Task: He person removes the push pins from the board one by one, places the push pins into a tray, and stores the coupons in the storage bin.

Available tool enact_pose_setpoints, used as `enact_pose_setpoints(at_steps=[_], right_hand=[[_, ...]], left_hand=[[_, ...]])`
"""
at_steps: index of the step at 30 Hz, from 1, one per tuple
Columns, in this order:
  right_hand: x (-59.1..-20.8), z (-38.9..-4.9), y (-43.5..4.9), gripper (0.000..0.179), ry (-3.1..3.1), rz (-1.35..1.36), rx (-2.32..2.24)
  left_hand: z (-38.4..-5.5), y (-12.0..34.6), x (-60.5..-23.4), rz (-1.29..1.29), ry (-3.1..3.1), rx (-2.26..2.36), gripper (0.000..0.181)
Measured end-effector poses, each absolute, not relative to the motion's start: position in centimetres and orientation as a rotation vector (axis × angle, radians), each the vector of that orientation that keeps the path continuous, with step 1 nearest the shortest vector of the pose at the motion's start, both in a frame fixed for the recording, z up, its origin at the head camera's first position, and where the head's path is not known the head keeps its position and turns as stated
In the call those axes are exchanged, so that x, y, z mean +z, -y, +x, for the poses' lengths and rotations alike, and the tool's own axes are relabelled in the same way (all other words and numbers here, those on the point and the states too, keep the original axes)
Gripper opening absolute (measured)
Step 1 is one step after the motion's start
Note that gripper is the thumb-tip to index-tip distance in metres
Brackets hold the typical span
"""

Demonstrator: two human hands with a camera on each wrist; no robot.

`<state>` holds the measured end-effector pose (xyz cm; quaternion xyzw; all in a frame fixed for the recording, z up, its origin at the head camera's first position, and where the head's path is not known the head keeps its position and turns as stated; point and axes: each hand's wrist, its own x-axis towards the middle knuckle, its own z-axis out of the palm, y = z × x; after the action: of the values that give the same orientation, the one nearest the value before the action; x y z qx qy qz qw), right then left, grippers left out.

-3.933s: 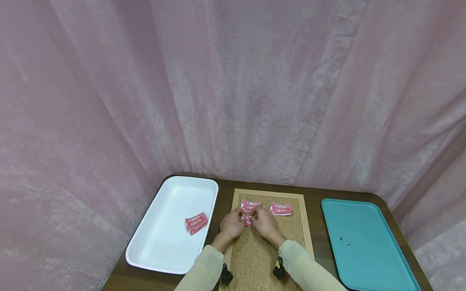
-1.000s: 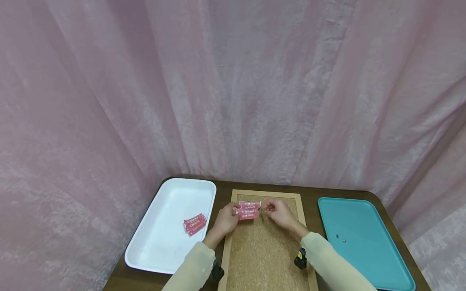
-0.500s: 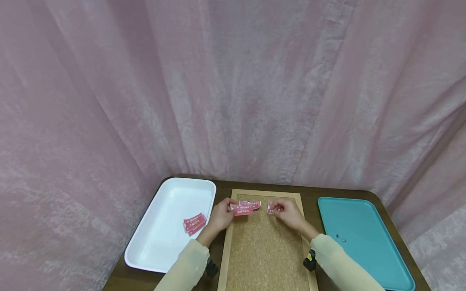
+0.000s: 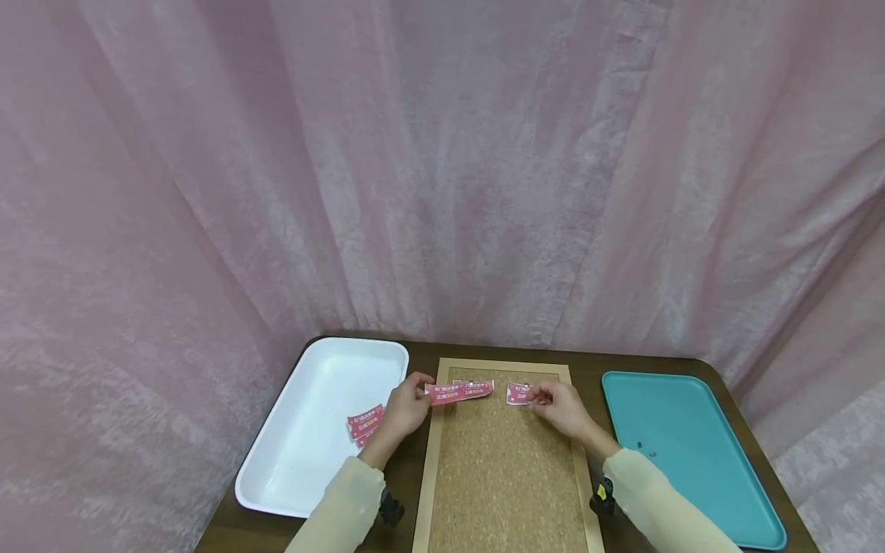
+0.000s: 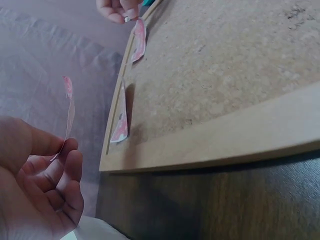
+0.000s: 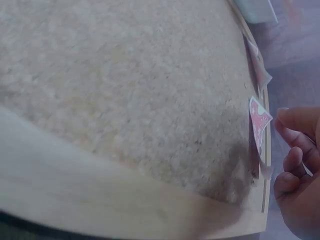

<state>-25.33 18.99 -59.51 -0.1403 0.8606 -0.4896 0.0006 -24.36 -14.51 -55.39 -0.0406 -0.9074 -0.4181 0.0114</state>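
One pink coupon (image 4: 442,395) we pinch in our left hand (image 4: 406,405); whether our right hand (image 4: 563,408) grasps anything, we cannot tell.

Five pink paper slips show: one slip (image 4: 442,395) in the left hand (image 4: 406,405), two board slips (image 4: 477,390) on the one cork board (image 4: 512,484), and two tray slips (image 4: 366,422) in the one white tray (image 4: 297,468). The one blue-green tray (image 4: 698,453) has two tiny bits (image 4: 653,454). There are two hands, two sleeves (image 4: 342,495), and one tiny white thing (image 5: 127,19) in the right hand (image 4: 563,409).
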Motion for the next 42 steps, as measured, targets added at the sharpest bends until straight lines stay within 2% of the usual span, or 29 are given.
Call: enact_pose_setpoints(at_steps=[24, 42], right_hand=[[-59.9, -24.0, -21.9, 0.009, -2.728, -0.342, -1.467], [-60.4, -23.3, -22.9, 0.011, -2.763, -0.313, -1.453]], left_hand=[[-23.7, 16.4, -54.5, -0.064, 2.800, -1.280, 0.031], [-23.2, 18.0, -55.3, 0.003, 2.775, -1.279, 0.030]])
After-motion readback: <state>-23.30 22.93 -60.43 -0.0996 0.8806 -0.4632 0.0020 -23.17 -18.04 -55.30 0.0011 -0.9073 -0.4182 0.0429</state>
